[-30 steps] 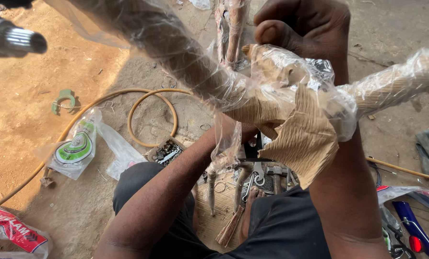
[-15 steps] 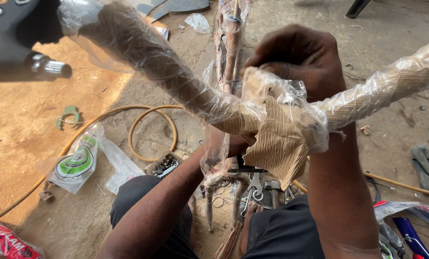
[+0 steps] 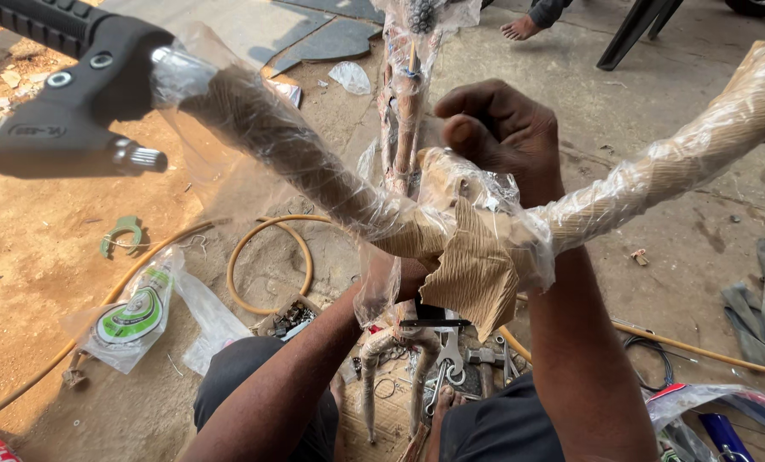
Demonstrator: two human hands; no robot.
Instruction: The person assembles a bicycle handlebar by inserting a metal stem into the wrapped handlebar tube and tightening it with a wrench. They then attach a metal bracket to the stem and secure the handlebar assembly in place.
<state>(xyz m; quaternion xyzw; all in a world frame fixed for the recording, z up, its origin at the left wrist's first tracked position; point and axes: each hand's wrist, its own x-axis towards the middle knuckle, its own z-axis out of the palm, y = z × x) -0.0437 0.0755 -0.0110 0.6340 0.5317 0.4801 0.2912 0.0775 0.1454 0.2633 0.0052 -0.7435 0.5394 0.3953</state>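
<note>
Wrapped bicycle handlebar [image 3: 297,162] spans the whole view, still in clear plastic film and ribbed brown paper, centre held above the person's lap. Bike frame tube [image 3: 404,103], also wrapped, runs away from the centre toward the ground. Black brake lever and grip [image 3: 66,103] sits on the left end of the bar.

Right hand [image 3: 502,133] is a closed fist on top of the centre clamp area, fingers curled tight on the film and the torn cardboard flap [image 3: 477,274]. Left hand [image 3: 400,274] comes up from below and is mostly hidden behind the wrapping; it seems to cup the underside, but how far it is closed I cannot tell.

Risks, as I judge them: bar is long and only held at the middle, so a hard tug on the film could swing it, and the lever end could hit the person or the frame could tip. Film is slippery, so the fist could slide off suddenly. Loose wrenches [image 3: 447,359] and small parts lie right under the knees, easy to kick or kneel on. Yellow hose [image 3: 263,265] loops just beside the left leg, a snag for a foot.
</note>
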